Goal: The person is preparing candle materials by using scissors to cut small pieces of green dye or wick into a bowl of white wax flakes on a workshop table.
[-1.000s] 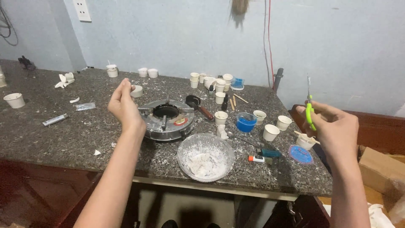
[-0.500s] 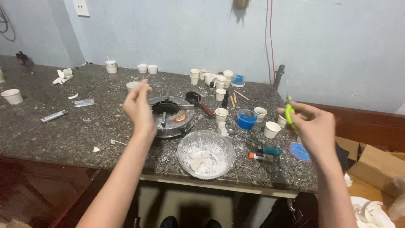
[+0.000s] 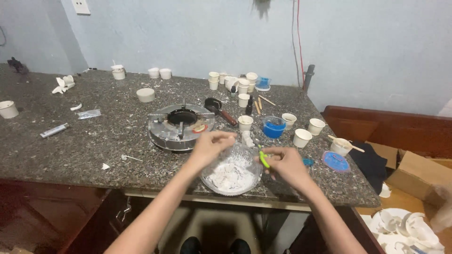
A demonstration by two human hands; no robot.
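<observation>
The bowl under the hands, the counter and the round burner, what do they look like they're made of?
The bowl looks like clear glass or plastic: you see the white lumps through its wall. The counter looks like polished granite, dark and speckled with grey, dusted white in places. The round burner looks like bare metal, dull silver with a dark centre ring.

Looks like a makeshift home workshop or craft bench. Dark speckled granite surface point(image 3: 94, 136) dusted with white powder, a bare round gas burner point(image 3: 181, 124) sitting on it, many small white cups point(image 3: 245, 122), a cup of blue liquid point(image 3: 274, 127), a glass bowl of white powder point(image 3: 230, 171). Plain pale blue wall point(image 3: 188, 37) with a socket point(image 3: 81, 6), cardboard box point(image 3: 416, 171) and broken white pieces point(image 3: 405, 228) on the floor.
</observation>
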